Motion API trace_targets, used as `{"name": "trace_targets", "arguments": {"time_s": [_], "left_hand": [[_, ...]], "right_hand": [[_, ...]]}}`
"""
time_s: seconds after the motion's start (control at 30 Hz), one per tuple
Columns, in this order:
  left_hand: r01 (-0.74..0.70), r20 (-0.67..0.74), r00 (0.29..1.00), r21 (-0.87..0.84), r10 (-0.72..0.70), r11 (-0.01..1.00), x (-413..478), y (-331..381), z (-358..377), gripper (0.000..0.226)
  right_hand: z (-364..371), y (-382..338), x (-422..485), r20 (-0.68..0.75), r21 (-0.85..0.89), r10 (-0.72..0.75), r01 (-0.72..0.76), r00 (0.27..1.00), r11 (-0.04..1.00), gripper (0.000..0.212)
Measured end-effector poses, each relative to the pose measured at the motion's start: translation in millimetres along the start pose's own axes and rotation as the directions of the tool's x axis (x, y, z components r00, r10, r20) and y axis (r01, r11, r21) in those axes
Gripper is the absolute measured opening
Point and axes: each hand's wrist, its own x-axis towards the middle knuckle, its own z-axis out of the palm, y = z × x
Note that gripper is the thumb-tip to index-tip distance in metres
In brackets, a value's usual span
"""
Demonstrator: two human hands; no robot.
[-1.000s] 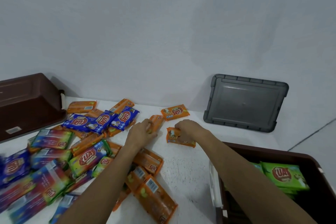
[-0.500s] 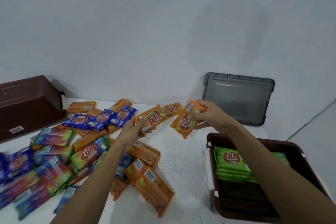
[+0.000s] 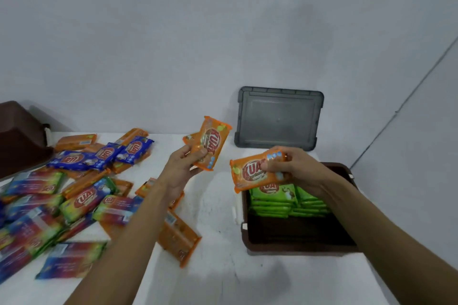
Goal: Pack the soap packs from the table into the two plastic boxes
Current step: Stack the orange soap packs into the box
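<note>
1. Both held packs read "KUAT" in red letters on orange wrappers.
2. Left hand (image 3: 183, 168) grips one orange pack (image 3: 213, 146) upright, thumb across its lower end, above the middle of the table (image 3: 218, 220).
3. Right hand (image 3: 295, 171) pinches a second orange pack (image 3: 250, 176) by its right end, over the far rim of the brown box (image 3: 297, 249) at the table's right edge.
4. Green packs (image 3: 272, 203) stacked inside, far side.
5. Loose packs (image 3: 81, 200) cover the table's left half.

Glossy plastic-film soap packs (image 3: 81, 200); matt brown plastic box (image 3: 297, 247); speckled white table (image 3: 218, 267).
</note>
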Motion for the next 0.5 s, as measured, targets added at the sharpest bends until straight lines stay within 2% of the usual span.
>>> {"name": "trace_targets", "arguments": {"time_s": [0.1,0.23,0.33,0.5], "left_hand": [[-0.036,0.03,0.999,-0.052,0.038,0.998,-3.4,-6.5,23.2,0.037],[-0.081,0.051,0.996,0.025,0.079,0.996,-12.1,-14.4,52.4,0.039],[-0.107,0.016,0.994,0.065,0.106,0.992,-16.6,-22.9,70.0,0.04],[-0.164,-0.069,0.983,0.099,0.171,0.981,-18.0,-33.9,94.0,0.037]], "right_hand": [[-14.5,16.4,-19.6,-0.027,-0.001,0.059,-0.059,0.998,0.998,0.024],[-30.3,38.9,-41.5,-0.016,-0.022,0.149,-0.149,0.989,0.989,0.03],[-36.9,51.9,-50.7,-0.01,0.01,0.208,-0.207,0.978,0.978,0.035],[-37.1,68.9,-50.3,0.028,-0.064,0.268,-0.265,0.963,0.962,0.037]]}}
